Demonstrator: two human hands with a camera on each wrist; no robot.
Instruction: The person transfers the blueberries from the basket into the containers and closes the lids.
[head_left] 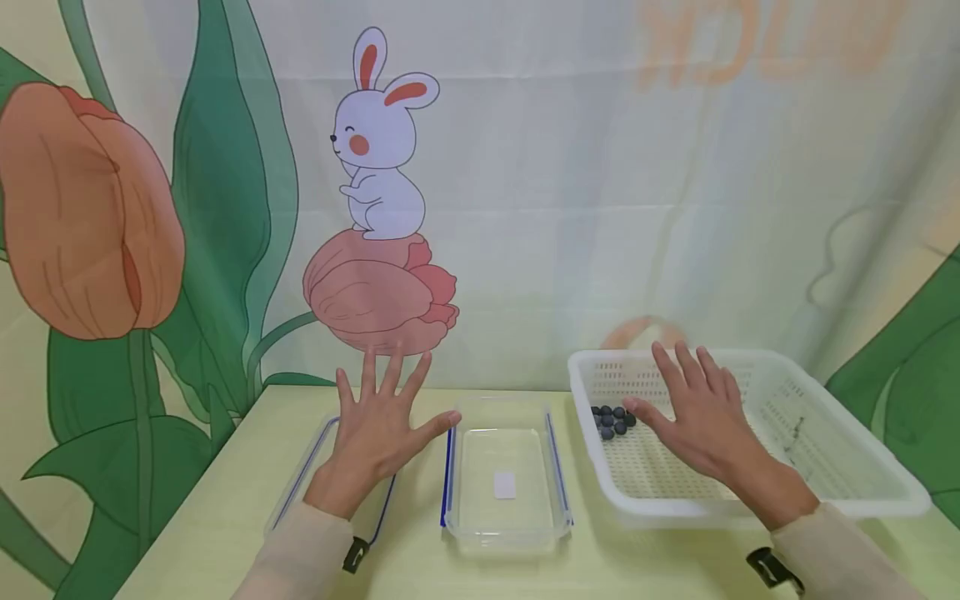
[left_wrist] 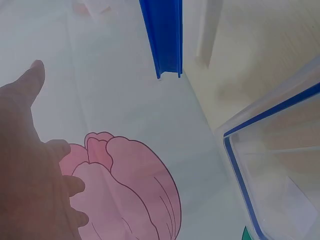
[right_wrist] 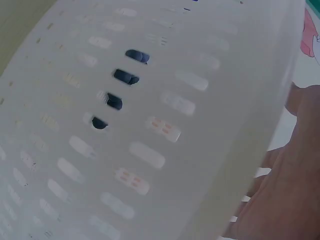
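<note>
White plastic made up the slotted basket (head_left: 840, 492) at the right of the pale yellow bench (head_left: 225, 500), and a small cluster of dark blueberries (head_left: 612, 419) lay on its floor near the left wall. The right hand (head_left: 705, 425) hovered over the basket with its fingers (head_left: 678, 367) straight and spread, grasping nothing; its thumb pointed toward the blueberries and sat just beside them. From the right wrist view, the basket's slotted wall (right_wrist: 150, 150) filled most of the frame, with dark berries (right_wrist: 127, 77) showing through a few slots.

At the middle of the bench stood a clear container (head_left: 506, 479) with blue-edged side clasps, holding no berries. Just to its left lay a flat clear lid (head_left: 300, 492) with a blue seam. The left hand (head_left: 375, 433) was held above that lid, fingers (head_left: 390, 375) released and fanned wide, the thumb reaching toward the container's near corner. Whether the palm touched the lid could not be told.

Behind the bench hung a printed backdrop (head_left: 600, 208) with a rabbit (head_left: 378, 137) on a pink flower.
</note>
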